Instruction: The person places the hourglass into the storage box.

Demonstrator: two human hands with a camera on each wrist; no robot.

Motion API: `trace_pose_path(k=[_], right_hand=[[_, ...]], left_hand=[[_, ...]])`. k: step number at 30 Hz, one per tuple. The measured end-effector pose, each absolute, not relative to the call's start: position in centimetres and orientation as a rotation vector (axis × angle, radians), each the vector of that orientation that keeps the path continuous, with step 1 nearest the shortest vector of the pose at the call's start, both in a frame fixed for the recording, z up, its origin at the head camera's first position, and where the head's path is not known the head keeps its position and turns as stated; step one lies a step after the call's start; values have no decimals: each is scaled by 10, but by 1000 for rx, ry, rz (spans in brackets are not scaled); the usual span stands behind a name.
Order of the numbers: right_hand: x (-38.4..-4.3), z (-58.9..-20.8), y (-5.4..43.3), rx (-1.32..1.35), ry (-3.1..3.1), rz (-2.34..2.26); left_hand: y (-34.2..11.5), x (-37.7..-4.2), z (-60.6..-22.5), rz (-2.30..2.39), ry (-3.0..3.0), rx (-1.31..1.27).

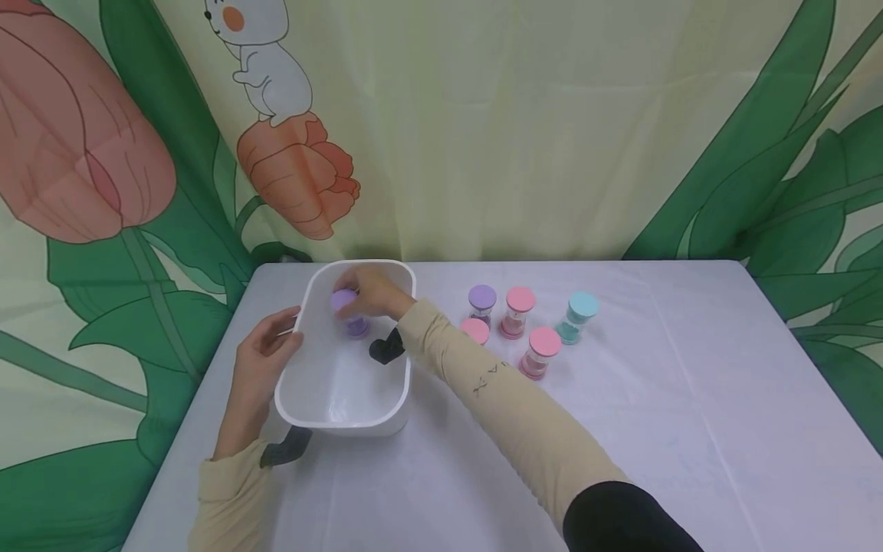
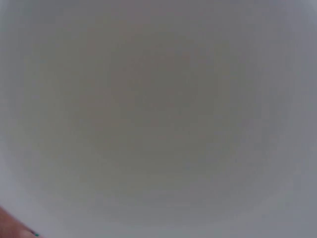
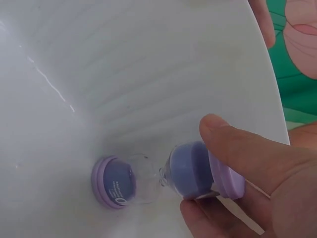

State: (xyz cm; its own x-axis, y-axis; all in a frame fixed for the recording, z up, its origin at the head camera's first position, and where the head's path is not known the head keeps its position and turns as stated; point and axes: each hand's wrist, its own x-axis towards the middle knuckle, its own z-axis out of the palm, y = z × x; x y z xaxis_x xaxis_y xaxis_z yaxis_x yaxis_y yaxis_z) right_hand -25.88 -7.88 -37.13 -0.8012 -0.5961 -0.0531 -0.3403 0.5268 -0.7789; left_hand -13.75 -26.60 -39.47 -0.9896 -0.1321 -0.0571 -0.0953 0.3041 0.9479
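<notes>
A purple-capped sand timer [image 3: 190, 168] is inside the white plastic bin [image 1: 341, 395]. My right hand [image 1: 375, 293] reaches over the rim and grips the timer's upper cap between thumb and fingers. In the right wrist view the timer's lower cap [image 3: 106, 182] is down by the bin's floor, with bluish-purple sand in both bulbs. At the bin's left side, my left hand [image 1: 260, 360] touches the outer wall near the rim, thumb and fingers apart. The left wrist view shows only a blurred pale surface and a bit of skin.
Right of the bin stand several more timers: a purple one [image 1: 482, 297], pink ones such as this pink timer [image 1: 543, 344], and a teal one [image 1: 582, 308]. My right forearm partly covers one pink timer [image 1: 474, 330]. A printed curtain [image 1: 497, 153] hangs behind the white-covered table [image 1: 662, 399].
</notes>
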Motion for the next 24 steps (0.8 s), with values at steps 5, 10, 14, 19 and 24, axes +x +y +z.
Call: trace_pose_path(k=[5, 10, 14, 19, 24], right_hand=[[-257, -369, -78, -772, 2477, -1142], [-256, -366, -76, -796, 2473, -1172], [-255, -362, -76, -829, 2478, -1165], [-253, -353, -72, -861, 2449, -1178], [-248, -343, -62, -905, 2447, -1184]], left_hand=[[-265, -137, -395, -1800, -2514, 227], [-266, -138, -395, -1822, -2507, 230], [-266, -137, -394, -1816, -2523, 239], [-267, -137, -393, -1778, -2546, 239], [-266, -138, -394, -1772, -2545, 229]])
